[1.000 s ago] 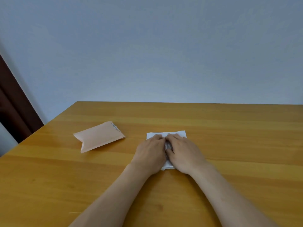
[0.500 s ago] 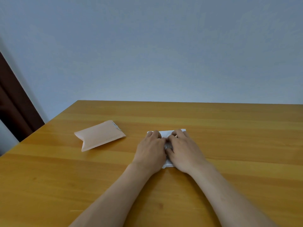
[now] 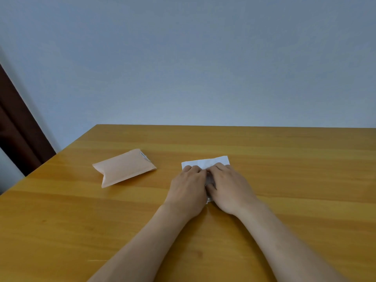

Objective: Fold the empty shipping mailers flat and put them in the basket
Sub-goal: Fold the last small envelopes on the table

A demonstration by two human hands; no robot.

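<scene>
A pale blue-grey wall (image 3: 203,58) is seen beyond both grips, met by the far edge of the wooden table (image 3: 305,159). The table's left edge is seen running diagonally, well to the left of the left grip, with a dark brown panel (image 3: 16,139) behind it. Broad stretches of wood are shown to the right of the right grip, beyond both grips up to the far edge, and nearer the person on either side of the forearms. A peach mailer (image 3: 124,167) is laid flat to the left of the left grip and slightly farther away, apart from it, a small printed label (image 3: 144,155) showing at its far corner. The white mailer (image 3: 205,162) is held down directly under both grips; only its far strip and a small near corner between the wrists are left uncovered. The left grip (image 3: 188,190) and the right grip (image 3: 230,190) are laid palm-down, side by side and touching, the fingers lightly bent and pressed onto the white mailer, nothing being pinched that can be seen.
</scene>
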